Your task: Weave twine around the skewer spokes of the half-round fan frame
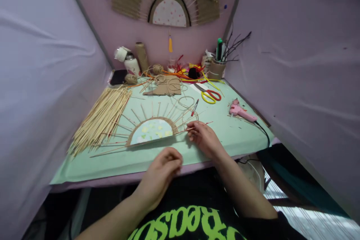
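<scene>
A half-round fan frame lies on the table, with thin sticks spreading from a twine-wrapped arc around a pale blue, flower-patterned centre [153,131]. At its right end, my right hand [204,138] has its fingers closed on a thin bamboo stick [182,131] of the frame. Loose twine [187,101] loops on the table just beyond those fingers. Lower down, over the table's front edge, is my left hand [165,167], apart from the fan. Its fingers are curled together, and whatever they may hold is hidden.
A heap of bamboo sticks [99,118] covers the left side. Scissors [209,94], a marker [195,108] and cardboard [170,86] lie behind the fan. At right is a pink glue gun [242,111] with its cord. Twine balls, a bottle [131,65] and a pen pot [217,69] line the back.
</scene>
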Tool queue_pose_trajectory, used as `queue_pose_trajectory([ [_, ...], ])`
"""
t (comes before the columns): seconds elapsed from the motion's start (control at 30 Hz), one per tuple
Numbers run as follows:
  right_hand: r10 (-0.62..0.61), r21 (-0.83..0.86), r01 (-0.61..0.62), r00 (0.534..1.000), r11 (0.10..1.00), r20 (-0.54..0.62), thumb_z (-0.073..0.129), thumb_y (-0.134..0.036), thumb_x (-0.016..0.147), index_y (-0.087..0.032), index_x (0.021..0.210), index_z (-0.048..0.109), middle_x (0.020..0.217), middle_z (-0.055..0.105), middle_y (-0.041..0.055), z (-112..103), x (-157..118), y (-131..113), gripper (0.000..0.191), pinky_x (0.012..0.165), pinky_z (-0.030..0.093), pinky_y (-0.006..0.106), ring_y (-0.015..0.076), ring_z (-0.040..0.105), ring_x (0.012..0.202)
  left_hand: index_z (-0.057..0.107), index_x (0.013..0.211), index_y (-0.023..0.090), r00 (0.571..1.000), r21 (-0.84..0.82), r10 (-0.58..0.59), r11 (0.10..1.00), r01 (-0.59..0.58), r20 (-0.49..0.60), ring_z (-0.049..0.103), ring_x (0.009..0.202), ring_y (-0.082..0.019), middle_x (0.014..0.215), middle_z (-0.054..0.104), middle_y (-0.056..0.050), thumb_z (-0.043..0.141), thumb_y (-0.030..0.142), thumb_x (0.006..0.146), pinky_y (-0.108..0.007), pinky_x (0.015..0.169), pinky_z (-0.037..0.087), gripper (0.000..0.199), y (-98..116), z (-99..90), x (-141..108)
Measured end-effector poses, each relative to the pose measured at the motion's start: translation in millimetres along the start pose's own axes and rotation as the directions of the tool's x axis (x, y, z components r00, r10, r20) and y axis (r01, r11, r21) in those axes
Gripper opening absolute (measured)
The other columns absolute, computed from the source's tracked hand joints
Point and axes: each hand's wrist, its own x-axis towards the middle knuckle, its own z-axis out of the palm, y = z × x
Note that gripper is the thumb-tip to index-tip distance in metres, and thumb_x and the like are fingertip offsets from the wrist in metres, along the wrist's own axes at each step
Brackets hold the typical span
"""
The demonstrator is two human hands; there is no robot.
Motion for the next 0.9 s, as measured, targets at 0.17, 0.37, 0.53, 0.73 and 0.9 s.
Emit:
queue_pose_trajectory([
  [0.17, -0.053, -0.129, 0.053, 0.999, 0.99, -0.002, 0.064, -0.048, 0.078, -0.019, 0.086, 0.067, 0.085, 0.062, 0.0037, -3, -7, -2, 0.03, 0.056, 0.044, 0.022, 0.0133, 0.056, 0.074, 0.064, 0.106, 0.008, 0.998, -0.338, -0.056, 0.939, 0.066, 0.038, 0.066, 0.077, -0.014, 0.095, 0.071, -0.015, 0.059, 0.02, 0.088, -0.022, 0.072, 0.051, 0.022, -8, 16.5, 30],
  [0.37, -0.048, -0.173, 0.042, 0.998, 0.984, -0.029, 0.064, -0.051, 0.078, -0.02, 0.089, 0.067, 0.085, 0.061, 0.0031, -7, -6, 10, 0.033, 0.06, 0.047, 0.023, 0.0143, 0.058, 0.075, 0.068, 0.091, 0.006, 0.998, -0.531, -0.001, 0.847, -0.036, -0.068, 0.068, 0.077, -0.013, 0.087, 0.072, -0.013, 0.051, 0.016, 0.092, -0.02, 0.072, 0.053, 0.02, -1, 27.6, 51],
  [0.53, -0.011, -0.313, 0.014, 1.0, 0.95, 0.011, 0.062, -0.058, 0.076, -0.016, 0.091, 0.066, 0.081, 0.064, 0.006, -18, -8, -1, 0.045, 0.054, 0.045, 0.025, 0.015, 0.058, 0.067, 0.07, 0.088, 0.005, 0.995, -0.524, 0.019, 0.849, -0.067, -0.096, 0.067, 0.072, -0.012, 0.082, 0.071, -0.012, 0.05, 0.017, 0.092, -0.018, 0.068, 0.052, 0.023, -5, 25.5, 57],
  [0.73, -0.167, -0.874, 0.122, 0.985, 0.47, 0.048, 0.054, -0.058, 0.083, -0.016, 0.069, 0.064, 0.058, 0.059, 0.0021, -53, -18, -52, 0.045, 0.048, 0.037, 0.026, 0.012, 0.046, 0.05, 0.07, 0.088, 0.006, 0.992, -0.466, 0.031, 0.881, -0.086, -0.124, 0.067, 0.072, -0.013, 0.085, 0.071, -0.013, 0.054, 0.026, 0.092, -0.02, 0.065, 0.053, 0.026, -6, 24.2, 54],
  [0.9, -0.562, -0.906, 0.341, 0.813, 0.25, 0.151, 0.055, -0.049, 0.085, -0.018, 0.087, 0.066, 0.086, 0.068, 0.0072, -43, 2, -67, 0.032, 0.065, 0.047, 0.031, 0.0189, 0.059, 0.073, 0.07, 0.088, 0.006, 0.991, -0.448, 0.034, 0.89, -0.087, -0.126, 0.067, 0.072, -0.013, 0.086, 0.071, -0.014, 0.055, 0.031, 0.092, -0.021, 0.065, 0.052, 0.029, -6, 23.8, 54],
])
